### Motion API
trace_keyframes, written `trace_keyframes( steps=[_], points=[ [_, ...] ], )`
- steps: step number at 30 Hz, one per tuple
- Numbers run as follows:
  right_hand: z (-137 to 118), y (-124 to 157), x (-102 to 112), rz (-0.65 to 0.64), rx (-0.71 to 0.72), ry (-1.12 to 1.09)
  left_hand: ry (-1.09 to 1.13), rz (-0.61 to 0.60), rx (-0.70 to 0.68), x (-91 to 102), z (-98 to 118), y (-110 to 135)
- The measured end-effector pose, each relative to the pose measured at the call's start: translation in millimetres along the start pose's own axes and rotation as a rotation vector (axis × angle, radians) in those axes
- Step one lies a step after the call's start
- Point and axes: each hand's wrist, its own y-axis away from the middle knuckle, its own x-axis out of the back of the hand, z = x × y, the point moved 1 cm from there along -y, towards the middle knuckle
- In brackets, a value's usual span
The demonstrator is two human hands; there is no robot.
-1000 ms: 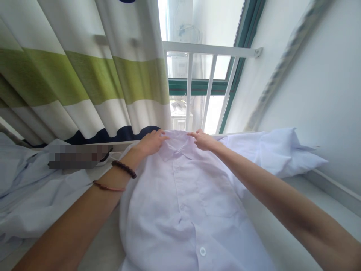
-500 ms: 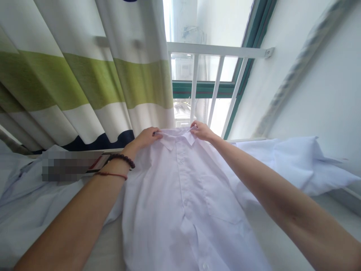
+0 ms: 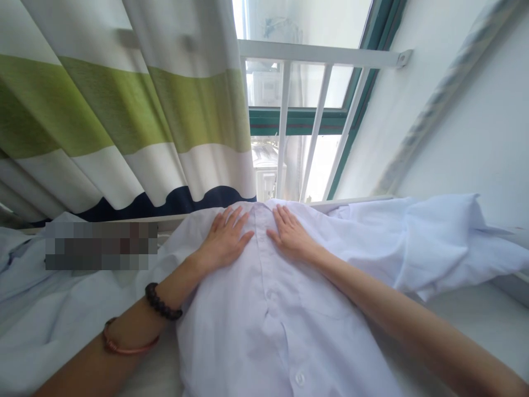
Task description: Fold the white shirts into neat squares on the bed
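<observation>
A white button-up shirt [image 3: 243, 320] lies front side up before me, its top end at the window sill. My left hand [image 3: 225, 237] rests flat on the upper chest, left of the button strip, fingers spread. On the other side of the strip, my right hand [image 3: 291, 234] lies flat too, its fingers stretched toward the collar end. Neither hand grips the cloth. The collar's points no longer show at the top edge. One sleeve [image 3: 438, 237] stretches out to the right toward the wall. A white button [image 3: 300, 378] shows low on the front.
White railing bars [image 3: 318, 53] stand before a green-framed window. A striped curtain [image 3: 124, 110] hangs at the back left, down to the sill. More white cloth [image 3: 61, 314] lies at left, beside a blurred-out item [image 3: 101, 246]. A white wall [image 3: 475, 138] bounds the right side.
Both hands have let go of the shirt's collar and come down flat onto the upper chest. The collar points have gone from sight. My view has shifted slightly.
</observation>
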Motion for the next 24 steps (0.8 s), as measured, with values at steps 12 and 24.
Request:
trace_keyframes(
  steps=[12, 24],
  points=[
    [-10.3, 52.3, 16.6, -0.160, 0.075, 0.002, -0.076, -0.265, -0.016, 4.7, 20.5, 49.5],
    [17.4, 54.4, 10.1, -0.253, -0.012, 0.095, 0.030, -0.417, 0.026, -1.1, 31.0, 60.5]
  ],
)
